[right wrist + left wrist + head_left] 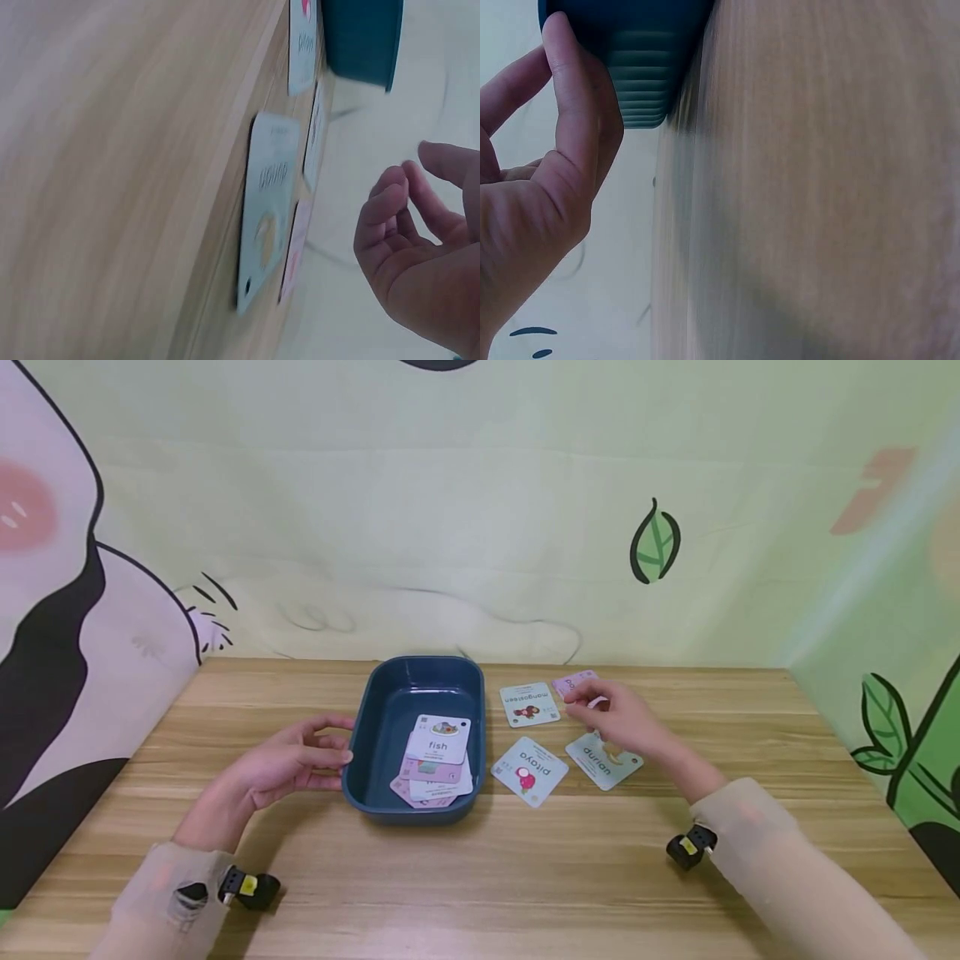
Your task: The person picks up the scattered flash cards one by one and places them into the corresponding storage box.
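A dark blue tray point(367, 685) stands left of centre on the table, with a pile of picture cards inside, the "fish" card point(438, 742) on top. My left hand point(292, 756) touches the tray's left side, fingertips at the rim and outer wall; in the left wrist view the ribbed wall shows beyond the fingers. To the right of the tray lie a "mangosteen" card point(529, 703), a "pitaya" card point(529, 770), a "durian" card point(600, 760) and a pink card point(573, 680). Above the last two hovers my right hand point(618, 718), loosely bent and holding nothing, partly covering both.
The wooden table point(570, 885) meets a printed cloth backdrop point(525, 543) behind the tray and cards. More white and pink cards point(427, 793) lie overlapped under the fish card. A small camera is strapped at each sleeve cuff.
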`<state>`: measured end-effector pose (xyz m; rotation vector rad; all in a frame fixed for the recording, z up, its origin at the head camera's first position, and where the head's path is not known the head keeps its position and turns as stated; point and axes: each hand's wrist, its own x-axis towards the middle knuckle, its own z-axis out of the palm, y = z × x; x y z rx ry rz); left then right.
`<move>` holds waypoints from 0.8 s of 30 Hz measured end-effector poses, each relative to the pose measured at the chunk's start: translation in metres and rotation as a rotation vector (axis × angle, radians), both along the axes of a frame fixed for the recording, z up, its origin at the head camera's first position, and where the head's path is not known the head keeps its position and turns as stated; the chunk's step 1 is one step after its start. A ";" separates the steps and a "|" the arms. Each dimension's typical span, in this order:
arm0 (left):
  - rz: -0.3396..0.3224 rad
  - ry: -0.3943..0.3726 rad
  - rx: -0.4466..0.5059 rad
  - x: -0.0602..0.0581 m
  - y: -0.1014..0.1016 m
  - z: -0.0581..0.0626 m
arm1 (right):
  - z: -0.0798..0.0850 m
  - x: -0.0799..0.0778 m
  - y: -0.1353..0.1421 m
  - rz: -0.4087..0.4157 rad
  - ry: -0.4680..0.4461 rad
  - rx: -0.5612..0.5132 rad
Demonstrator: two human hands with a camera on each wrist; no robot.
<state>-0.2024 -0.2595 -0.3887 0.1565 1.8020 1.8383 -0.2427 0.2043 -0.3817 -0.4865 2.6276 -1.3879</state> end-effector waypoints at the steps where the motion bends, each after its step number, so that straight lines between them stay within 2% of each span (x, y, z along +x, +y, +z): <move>1: -0.001 0.000 0.001 0.000 0.000 0.000 | 0.000 0.000 0.004 0.002 -0.009 0.018; 5: 0.000 0.000 0.000 0.000 -0.001 0.000 | -0.002 -0.001 0.018 0.032 -0.032 0.096; 10: 0.005 0.000 -0.010 0.000 -0.001 0.001 | -0.007 -0.003 0.030 0.067 -0.054 0.141; 24: 0.001 0.007 -0.017 0.000 -0.001 0.001 | -0.013 -0.011 0.046 0.067 -0.058 0.244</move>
